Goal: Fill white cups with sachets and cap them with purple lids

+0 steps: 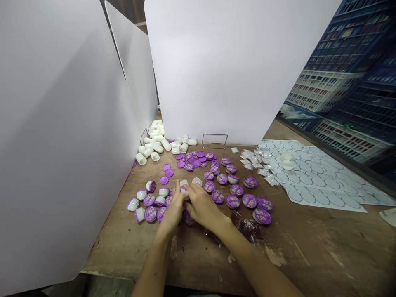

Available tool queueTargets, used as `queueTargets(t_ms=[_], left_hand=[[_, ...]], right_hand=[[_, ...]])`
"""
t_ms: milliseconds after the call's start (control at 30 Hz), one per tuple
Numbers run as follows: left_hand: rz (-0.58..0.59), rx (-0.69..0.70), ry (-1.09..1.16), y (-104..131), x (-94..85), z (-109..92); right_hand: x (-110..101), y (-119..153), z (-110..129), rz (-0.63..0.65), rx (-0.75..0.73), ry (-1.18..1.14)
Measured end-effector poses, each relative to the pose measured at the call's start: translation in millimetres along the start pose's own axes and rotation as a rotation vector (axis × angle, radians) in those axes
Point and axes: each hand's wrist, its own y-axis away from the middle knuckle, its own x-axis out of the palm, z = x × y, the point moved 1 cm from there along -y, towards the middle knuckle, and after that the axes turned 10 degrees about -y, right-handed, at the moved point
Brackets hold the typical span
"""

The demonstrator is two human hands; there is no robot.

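Note:
At the middle of the wooden table, my left hand (pixel 175 207) and my right hand (pixel 200 203) meet, their fingers closed round a small white cup with a purple rim (pixel 183 189). The fingers hide most of it. Just beyond them stands another white cup (pixel 196 181). Several white cups with purple printed lids (pixel 150 213) lie to the left of my hands, some on their sides. More lidded cups (pixel 233 201) spread to the right, printed lids up. Loose purple discs (pixel 196 163) are heaped farther back.
White capsule-like containers (pixel 156 147) pile up at the back left. Small clear packets (pixel 252 159) lie by sheets printed with ovals (pixel 312 173) on the right. Dark red packets (pixel 250 228) lie near my right forearm. White panels (pixel 216 74) and crates (pixel 334 86) border the table (pixel 293 251).

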Motion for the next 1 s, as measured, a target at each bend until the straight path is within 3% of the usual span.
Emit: queueTargets(t_ms=[100, 200, 367, 467, 667, 767, 867, 1000], left_hand=[[0.095, -0.065, -0.062, 5, 0.0, -13], [0.033, 0.037, -0.093, 9, 5.1, -20], [-0.109, 0.195, -0.106, 11, 14.2, -14], [-0.111, 0.241, -0.122, 8, 16.5, -11], [-0.101, 0.131, 0.027, 8, 21.3, -14], [-0.102, 0.108, 0.086, 11, 23.2, -14], [-0.102, 0.094, 0.125, 11, 24.2, -12], [-0.108, 0.111, 0.111, 12, 24.4, -14]], right_hand=[[1, -2, -10, -0.091, 0.046, -0.061], [-1, -1, -13, -0.159, 0.067, -0.086], [2, 7, -9, -0.226, 0.066, -0.048], [7, 11, -8, -0.255, 0.086, -0.049], [-3, 6, -8, -0.357, 0.129, -0.277], [-12, 4, -7, -0.321, 0.12, -0.399], [-12, 7, -5, -0.325, 0.099, -0.418], [-2, 11, -1, -0.424, 0.06, -0.36]])
